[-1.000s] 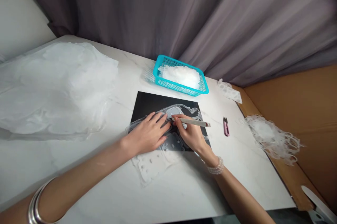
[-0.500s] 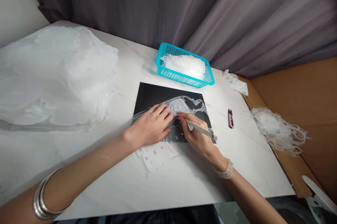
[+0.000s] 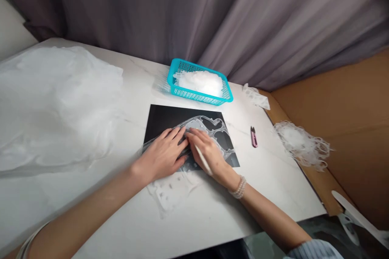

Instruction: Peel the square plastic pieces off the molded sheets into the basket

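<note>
A translucent molded silicone sheet (image 3: 194, 123), with cut-out loops and small raised keys, lies across a black mat (image 3: 162, 118) and hangs past its near edge onto the table. My left hand (image 3: 165, 151) rests flat on the sheet, fingers spread, pressing it against the mat. Just to its right, my right hand (image 3: 209, 155) is closed around slim pale tweezers (image 3: 203, 159). Their back end points toward me, while the tips are hidden under my fingers at the sheet.
Beyond the mat stands a turquoise basket (image 3: 199, 99) holding whitish translucent pieces. Pink thread snips (image 3: 254, 137) lie to the right. Stringy clear scraps (image 3: 300, 141) sit at the table's right edge by cardboard (image 3: 334, 101). A big heap of translucent sheets (image 3: 60, 105) fills the left.
The view has shifted, so everything appears further left. My right hand has moved closer to my left fingers, and the tweezers now stand more steeply. My left hand stays on the sheet.
</note>
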Tool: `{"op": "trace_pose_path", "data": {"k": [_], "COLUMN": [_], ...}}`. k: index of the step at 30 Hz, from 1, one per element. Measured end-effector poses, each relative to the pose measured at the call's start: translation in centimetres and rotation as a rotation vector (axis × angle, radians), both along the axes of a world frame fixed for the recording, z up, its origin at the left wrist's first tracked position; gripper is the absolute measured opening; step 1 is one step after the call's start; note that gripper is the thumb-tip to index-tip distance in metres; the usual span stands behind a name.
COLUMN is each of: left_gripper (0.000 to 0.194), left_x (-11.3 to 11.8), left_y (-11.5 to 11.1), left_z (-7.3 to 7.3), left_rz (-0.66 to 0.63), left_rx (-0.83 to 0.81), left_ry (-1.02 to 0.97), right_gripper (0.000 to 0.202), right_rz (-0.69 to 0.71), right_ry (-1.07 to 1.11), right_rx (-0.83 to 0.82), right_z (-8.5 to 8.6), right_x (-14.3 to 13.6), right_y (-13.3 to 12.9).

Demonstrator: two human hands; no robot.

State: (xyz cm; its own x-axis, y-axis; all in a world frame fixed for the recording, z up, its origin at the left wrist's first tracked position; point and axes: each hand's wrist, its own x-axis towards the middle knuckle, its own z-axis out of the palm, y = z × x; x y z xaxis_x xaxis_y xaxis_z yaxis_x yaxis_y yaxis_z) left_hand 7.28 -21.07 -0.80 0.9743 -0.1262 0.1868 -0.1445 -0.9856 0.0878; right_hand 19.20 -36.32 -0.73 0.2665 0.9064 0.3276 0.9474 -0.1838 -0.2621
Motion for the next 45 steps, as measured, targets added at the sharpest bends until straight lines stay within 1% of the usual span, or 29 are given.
{"op": "trace_pose_path", "data": {"k": [2, 5, 8, 10, 16, 20, 22, 23, 24, 25, 26, 27, 28, 29, 30, 32, 33, 34, 35, 36, 37, 38, 39, 41, 43, 45], "left_gripper": [0.047, 0.047, 0.047, 0.049, 0.051, 0.051, 0.051, 0.052, 0.053, 0.055, 0.057, 0.058, 0.059, 0.059, 0.059, 0.059, 0.059, 0.058, 0.057, 0.057, 0.056, 0.055, 0.053, 0.050, 0.045, 0.041], "left_x": [-0.1, -0.2, -0.1, -0.1, 0.0, 0.1, 0.0, -0.1, -0.1, -0.2, -0.2, -0.3, -0.3, -0.4, -0.4, -0.4, -0.4, -0.4, -0.4, -0.4, -0.4, -0.3, -0.3, 0.1, 0.6, 1.0], "left_y": [0.0, 0.1, 0.4, 0.5, 0.5, 0.7, 0.9, 0.9, 1.0, 1.0, 1.0, 0.9, 0.8, 0.7, 0.6, 0.4, 0.4, 0.3, 0.4, 0.4, 0.4, 0.4, 0.3, 0.1, -0.4, -0.9], "left_z": [-0.6, -1.5, -2.2, -2.3, -2.0, -2.1, -2.3, -2.4, -2.4, -2.5, -2.4, -2.4, -2.2, -2.1, -1.9, -1.6, -1.5, -1.4, -1.3, -1.2, -1.1, -0.9, -0.6, 0.4, 2.0, 4.0], "left_rz": [0.005, 0.005, -0.003, -0.007, 0.002, -0.014, -0.016, -0.014, -0.011, -0.007, -0.003, 0.001, 0.004, 0.011, 0.018, 0.026, 0.030, 0.036, 0.038, 0.037, 0.038, 0.041, 0.047, 0.073, 0.123, 0.188], "left_rx": [0.018, 0.037, 0.047, 0.054, 0.108, 0.088, 0.078, 0.075, 0.072, 0.070, 0.067, 0.065, 0.064, 0.063, 0.063, 0.061, 0.057, 0.048, 0.033, 0.010, -0.021, -0.061, -0.112, -0.256, -0.467, -0.777], "left_ry": [-0.025, -0.059, -0.084, -0.096, -0.086, -0.092, -0.091, -0.090, -0.087, -0.083, -0.078, -0.072, -0.064, -0.056, -0.050, -0.032, -0.024, -0.014, -0.004, 0.006, 0.017, 0.030, 0.044, 0.072, 0.077, 0.054], "right_gripper": [0.036, 0.036, 0.035, 0.036, 0.031, 0.026, 0.027, 0.028, 0.030, 0.030, 0.028, 0.025, 0.019, 0.018, 0.021, 0.023, 0.022, 0.020, 0.019, 0.020, 0.023, 0.026, 0.030, 0.031, 0.025, 0.019], "right_rz": [0.028, -0.013, -0.039, -0.032, -0.020, -0.009, 0.015, 0.036, 0.041, 0.003, -0.079, -0.192, -0.377, -0.480, -0.553, -0.677, -0.723, -0.757, -0.781, -0.792, -0.785, -0.761, -0.718, -0.597, -0.453, -0.319], "right_ry": [-0.026, -0.056, -0.087, -0.089, -0.098, -0.110, -0.033, 0.049, 0.155, 0.283, 0.414, 0.527, 0.642, 0.670, 0.686, 0.726, 0.741, 0.760, 0.774, 0.812, 0.886, 0.984, 1.104, 1.320, 1.479, 1.603], "right_rx": [-0.097, -0.207, -0.237, -0.240, -0.192, -0.191, -0.153, -0.111, -0.045, 0.056, 0.180, 0.312, 0.476, 0.562, 0.621, 0.721, 0.766, 0.802, 0.824, 0.848, 0.872, 0.889, 0.903, 0.869, 0.812, 0.710], "right_z": [0.6, 1.2, 1.2, 1.1, 0.9, 1.0, 1.0, 1.0, 1.0, 1.0, 1.1, 1.2, 1.4, 1.6, 1.8, 2.3, 2.5, 2.8, 3.1, 3.5, 3.9, 4.4, 4.9, 6.3, 7.9, 9.4], "right_x": [-0.3, -0.7, -0.8, -0.8, -0.5, -0.8, -0.6, -0.2, 0.6, 1.7, 3.2, 4.9, 7.0, 9.1, 11.1, 14.4, 15.5, 16.1, 16.2, 15.8, 14.9, 13.8, 12.4, 9.5, 7.0, 5.0], "right_y": [0.3, 0.8, 1.0, 1.1, 0.9, 1.3, 1.6, 1.7, 1.6, 1.1, 0.3, -0.9, -2.6, -4.7, -7.2, -12.4, -14.8, -16.8, -18.3, -19.2, -19.3, -18.8, -17.7, -14.4, -10.8, -7.8]}}
